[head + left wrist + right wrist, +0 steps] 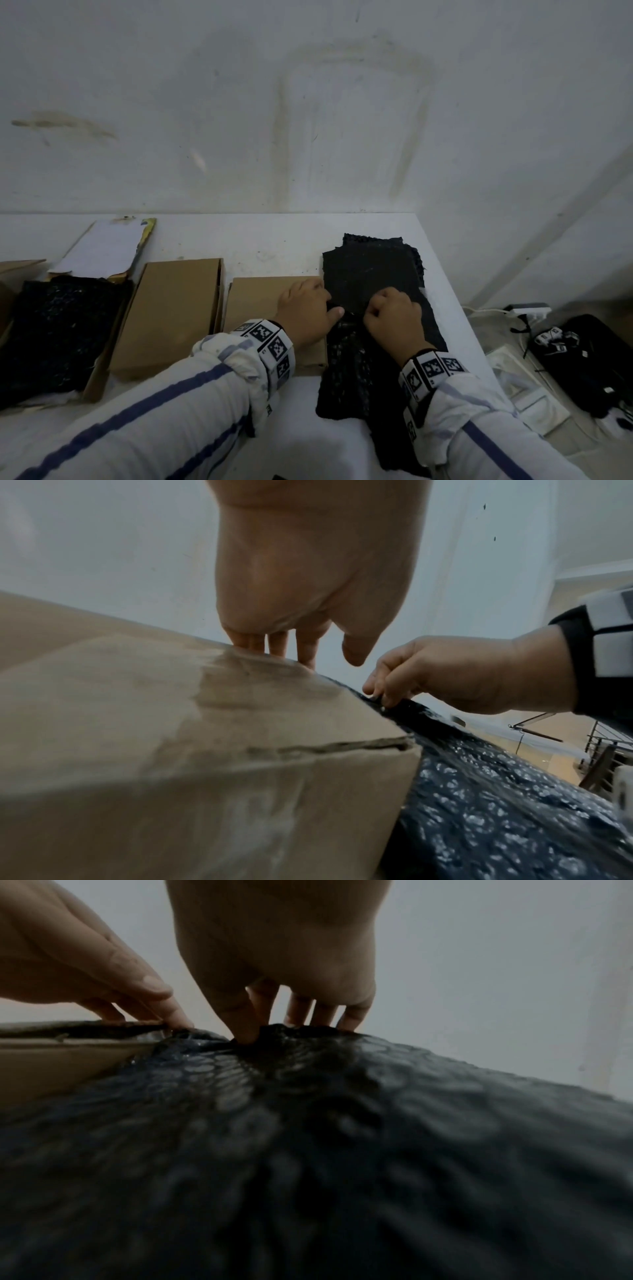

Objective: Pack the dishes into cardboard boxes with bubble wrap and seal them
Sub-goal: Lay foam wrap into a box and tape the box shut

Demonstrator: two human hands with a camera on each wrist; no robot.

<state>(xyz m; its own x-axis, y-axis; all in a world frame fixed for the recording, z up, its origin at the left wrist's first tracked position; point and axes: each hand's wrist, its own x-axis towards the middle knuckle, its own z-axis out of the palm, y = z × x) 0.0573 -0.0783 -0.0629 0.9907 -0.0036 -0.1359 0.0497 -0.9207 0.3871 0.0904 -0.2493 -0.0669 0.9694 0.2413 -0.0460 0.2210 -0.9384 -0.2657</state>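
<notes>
A closed cardboard box (257, 298) lies on the white table (274, 240); its top also shows in the left wrist view (171, 723). My left hand (308, 305) rests on its right end with straight fingers pressing the lid (274, 647), thumb free. Right of the box lies a stack of black bubble wrap (373, 267), its bubbles clear in both wrist views (496, 791) (308, 1123). My right hand (390, 311) pinches a raised fold of the wrap (281, 1031) next to the box edge (51, 1053). No dishes are visible.
Another closed box (171, 308) sits to the left. Farther left an open box (102, 359) holds black bubble wrap (58, 329), its white flap (102, 246) raised. The table ends at the right (452, 291); below are a power strip (527, 310) and a black bag (589, 359).
</notes>
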